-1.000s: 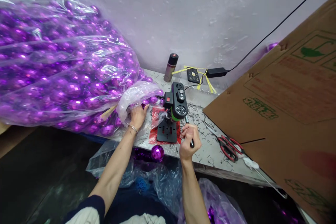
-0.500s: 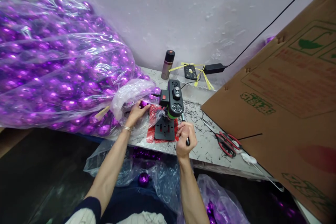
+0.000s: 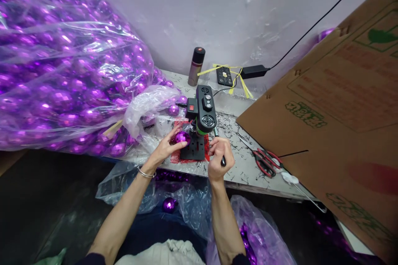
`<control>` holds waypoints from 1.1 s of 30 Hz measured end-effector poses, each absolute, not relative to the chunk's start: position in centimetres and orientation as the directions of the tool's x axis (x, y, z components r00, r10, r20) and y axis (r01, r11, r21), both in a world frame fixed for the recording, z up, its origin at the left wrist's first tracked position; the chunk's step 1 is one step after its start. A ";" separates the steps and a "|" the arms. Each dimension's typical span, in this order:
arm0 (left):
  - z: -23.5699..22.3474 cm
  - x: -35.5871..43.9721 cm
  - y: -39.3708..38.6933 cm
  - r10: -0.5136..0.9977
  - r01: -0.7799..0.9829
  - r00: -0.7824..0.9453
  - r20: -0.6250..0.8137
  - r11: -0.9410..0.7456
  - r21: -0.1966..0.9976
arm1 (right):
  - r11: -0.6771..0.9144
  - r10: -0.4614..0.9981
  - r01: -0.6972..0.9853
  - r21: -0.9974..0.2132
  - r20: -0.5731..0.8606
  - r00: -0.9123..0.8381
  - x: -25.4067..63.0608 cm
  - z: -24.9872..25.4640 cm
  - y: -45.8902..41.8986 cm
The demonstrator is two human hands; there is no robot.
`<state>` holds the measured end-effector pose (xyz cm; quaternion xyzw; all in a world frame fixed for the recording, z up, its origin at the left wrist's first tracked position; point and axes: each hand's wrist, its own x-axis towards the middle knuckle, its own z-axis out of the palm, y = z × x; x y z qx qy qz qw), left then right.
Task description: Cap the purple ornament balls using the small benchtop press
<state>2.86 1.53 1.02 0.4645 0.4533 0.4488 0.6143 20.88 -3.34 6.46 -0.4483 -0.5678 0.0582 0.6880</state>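
Between the thumb and fingers of my left hand [image 3: 164,149] is a shiny purple faceted ball ornament [image 3: 182,138], held at the left side of a small black bench drill press [image 3: 206,109]. Under the machine's head lies its flat slotted base plate [image 3: 194,149], on a red sheet [image 3: 175,155]. My right hand [image 3: 220,157] is closed around the black-tipped lever [image 3: 223,161] on the machine's right side. What sits under the machine's head is partly hidden by the head itself.
A huge clear bag [image 3: 68,70] of purple balls fills the left. Behind the machine stand a spray can [image 3: 196,66] and a power adapter [image 3: 253,71]. Red-handled scissors [image 3: 266,162] lie beside a big cardboard box [image 3: 326,112]. Black shavings litter the table [image 3: 239,174].
My left hand has moved right from the bag's mouth, bringing a purple ball ornament to the machine's base plate. My right hand stays on the lever. The view has shifted slightly.
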 end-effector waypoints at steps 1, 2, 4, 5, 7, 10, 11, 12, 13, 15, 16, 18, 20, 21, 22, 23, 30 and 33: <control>0.9 3.2 1.6 0.965 -0.113 0.225 -0.133 0.162 0.980 | 0.589 0.593 0.429 -0.685 0.727 0.346 20.9 6.7 -3.3; 0.7 3.4 1.7 0.957 -0.106 0.253 -0.140 0.171 0.980 | 0.581 0.599 0.429 -0.691 0.720 0.350 20.9 7.0 -3.3; 0.1 4.0 1.7 0.951 -0.120 0.263 -0.163 0.200 0.972 | 0.556 0.615 0.429 -0.712 0.700 0.364 20.8 7.8 -3.3; -0.2 4.3 1.6 0.956 -0.140 0.246 -0.159 0.198 0.970 | 0.543 0.625 0.427 -0.723 0.687 0.370 20.8 8.3 -3.2; -1.0 4.8 1.3 0.974 -0.182 0.194 -0.118 0.154 0.971 | 0.521 0.647 0.422 -0.742 0.666 0.373 20.8 9.4 -3.1; -2.0 5.5 0.8 0.991 -0.225 0.110 -0.075 0.098 0.969 | 0.511 0.666 0.421 -0.750 0.655 0.358 20.9 10.4 -2.9; -2.3 5.7 0.7 0.993 -0.240 0.086 -0.086 0.104 0.965 | 0.514 0.667 0.420 -0.748 0.656 0.353 20.9 10.6 -2.9; -2.6 5.9 0.6 0.993 -0.258 0.061 -0.101 0.113 0.960 | 0.516 0.667 0.421 -0.746 0.659 0.349 21.0 10.6 -2.9; -2.8 6.1 0.6 0.993 -0.274 0.034 -0.110 0.115 0.955 | 0.518 0.667 0.423 -0.744 0.661 0.345 21.0 10.7 -2.9; -3.2 6.6 0.5 0.996 -0.270 -0.023 -0.087 0.078 0.960 | 0.524 0.665 0.426 -0.737 0.667 0.336 21.0 10.5 -2.9; -3.3 6.8 0.4 0.997 -0.237 -0.053 -0.053 0.039 0.971 | 0.530 0.662 0.427 -0.733 0.672 0.333 21.0 10.5 -2.9; -3.6 7.2 0.3 0.994 -0.112 -0.097 0.041 -0.052 0.992 | 0.544 0.650 0.429 -0.721 0.685 0.328 21.0 10.3 -3.0; -3.9 7.5 0.2 0.987 0.041 -0.101 0.122 -0.118 0.992 | 0.544 0.644 0.440 -0.714 0.692 0.326 21.0 10.2 -3.1; -4.1 7.5 0.1 0.984 0.109 -0.094 0.148 -0.138 0.984 | 0.538 0.644 0.449 -0.713 0.692 0.326 21.0 10.1 -3.1; -4.2 7.6 0.0 0.982 0.166 -0.084 0.167 -0.152 0.974 | 0.533 0.646 0.456 -0.712 0.691 0.324 21.0 10.1 -3.2; -4.3 7.6 -0.1 0.981 0.214 -0.074 0.180 -0.161 0.963 | 0.531 0.646 0.459 -0.712 0.691 0.323 21.1 10.1 -3.2; -3.6 7.6 0.3 0.964 0.426 0.054 0.262 -0.260 0.867 | 0.526 0.637 0.477 -0.704 0.698 0.327 21.1 9.8 -3.2; -3.4 7.9 0.6 0.954 0.452 0.095 0.286 -0.297 0.841 | 0.523 0.639 0.480 -0.704 0.697 0.325 21.1 9.7 -3.3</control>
